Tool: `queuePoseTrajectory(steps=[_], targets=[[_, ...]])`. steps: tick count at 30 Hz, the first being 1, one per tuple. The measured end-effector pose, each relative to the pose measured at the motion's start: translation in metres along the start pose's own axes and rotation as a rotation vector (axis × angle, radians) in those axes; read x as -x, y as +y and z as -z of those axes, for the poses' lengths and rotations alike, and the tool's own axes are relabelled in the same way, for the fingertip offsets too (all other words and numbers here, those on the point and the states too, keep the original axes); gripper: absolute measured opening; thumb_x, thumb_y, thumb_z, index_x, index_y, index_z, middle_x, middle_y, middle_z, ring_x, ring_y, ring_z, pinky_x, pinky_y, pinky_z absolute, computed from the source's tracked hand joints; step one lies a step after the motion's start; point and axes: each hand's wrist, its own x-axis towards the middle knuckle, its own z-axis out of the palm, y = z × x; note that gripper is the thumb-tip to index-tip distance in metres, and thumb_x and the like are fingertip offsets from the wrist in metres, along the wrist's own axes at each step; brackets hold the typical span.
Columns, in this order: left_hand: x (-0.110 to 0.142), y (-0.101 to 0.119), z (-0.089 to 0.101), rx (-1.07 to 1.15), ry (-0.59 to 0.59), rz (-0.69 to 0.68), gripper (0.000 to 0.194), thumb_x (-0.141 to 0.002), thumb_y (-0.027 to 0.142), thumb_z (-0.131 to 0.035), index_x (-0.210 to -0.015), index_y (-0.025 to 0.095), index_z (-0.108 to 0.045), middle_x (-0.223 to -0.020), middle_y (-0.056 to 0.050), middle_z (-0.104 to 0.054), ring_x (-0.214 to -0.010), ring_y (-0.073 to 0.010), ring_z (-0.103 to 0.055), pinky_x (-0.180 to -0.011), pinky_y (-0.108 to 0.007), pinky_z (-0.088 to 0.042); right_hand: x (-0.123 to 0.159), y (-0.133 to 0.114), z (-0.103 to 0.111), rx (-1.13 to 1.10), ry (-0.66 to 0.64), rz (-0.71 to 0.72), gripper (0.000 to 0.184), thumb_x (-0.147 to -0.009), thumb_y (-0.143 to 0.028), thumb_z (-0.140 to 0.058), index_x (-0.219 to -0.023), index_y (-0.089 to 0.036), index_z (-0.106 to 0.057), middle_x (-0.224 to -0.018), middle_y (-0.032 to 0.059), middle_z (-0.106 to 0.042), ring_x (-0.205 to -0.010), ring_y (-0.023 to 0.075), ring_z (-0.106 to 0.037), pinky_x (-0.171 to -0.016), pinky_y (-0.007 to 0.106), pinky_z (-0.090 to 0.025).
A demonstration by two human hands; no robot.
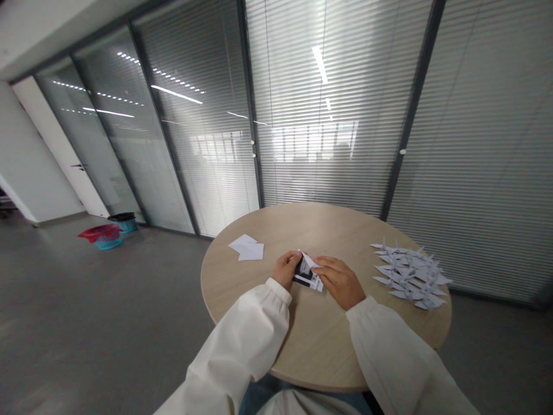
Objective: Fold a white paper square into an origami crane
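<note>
Between my hands, over the middle of the round table, is a sheet of paper (307,275) with a black-and-white printed side and a white flap folded over at its top. My left hand (286,270) grips the paper's left edge, thumb and fingers closed near the upper corner. My right hand (341,280) lies over the right side with its fingers pressed together on the white flap. The fingertips cover part of the fold. Farther left lie a few white paper pieces (250,250), overlapping each other.
Several folded white paper cranes (412,274) are heaped on the right side of the round wooden table (319,351). Beyond it stands a glass partition with blinds (328,161). On the floor at left are a red-lined bin (103,235) and a black-lined bin (126,222).
</note>
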Motion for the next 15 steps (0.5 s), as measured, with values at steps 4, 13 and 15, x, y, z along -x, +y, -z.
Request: queuePoseTrajectory(steps=[4, 13, 15], targets=[[0.0014, 0.0036, -0.0022, 0.045, -0.001, 0.013, 0.039, -0.06, 0.047, -0.063, -0.071, 0.01, -0.062, -0.063, -0.005, -0.061, -0.057, -0.0132, -0.055, -0.054, -0.023, -0.041, 0.0004, 0.0001, 0.0001, 0.019, -0.014, -0.002, 0.023, -0.081, -0.014, -0.047, -0.093, -0.022, -0.064, -0.105, 0.0056, -0.062, -0.103, 0.0188, -0.052, -0.088, 0.038, -0.042], [-0.0033, -0.0035, 0.0032, -0.096, 0.002, 0.025, 0.038, -0.049, 0.044, -0.073, -0.059, 0.011, -0.056, -0.047, 0.002, -0.052, -0.042, -0.0074, -0.046, -0.042, -0.019, -0.033, -0.0004, -0.0019, 0.0013, 0.017, -0.026, 0.025, 0.023, -0.081, -0.015, -0.047, -0.093, -0.023, -0.064, -0.105, 0.0055, -0.062, -0.103, 0.0189, -0.052, -0.087, 0.038, -0.043], [-0.0044, -0.0057, 0.0053, -0.109, -0.01, 0.029, 0.039, -0.049, 0.045, -0.073, -0.059, 0.011, -0.057, -0.047, 0.001, -0.053, -0.042, -0.0077, -0.046, -0.042, -0.02, -0.033, -0.0004, -0.0019, 0.0007, 0.019, -0.032, 0.026, 0.023, -0.081, -0.015, -0.047, -0.094, -0.024, -0.064, -0.106, 0.0053, -0.062, -0.104, 0.019, -0.052, -0.087, 0.038, -0.042]])
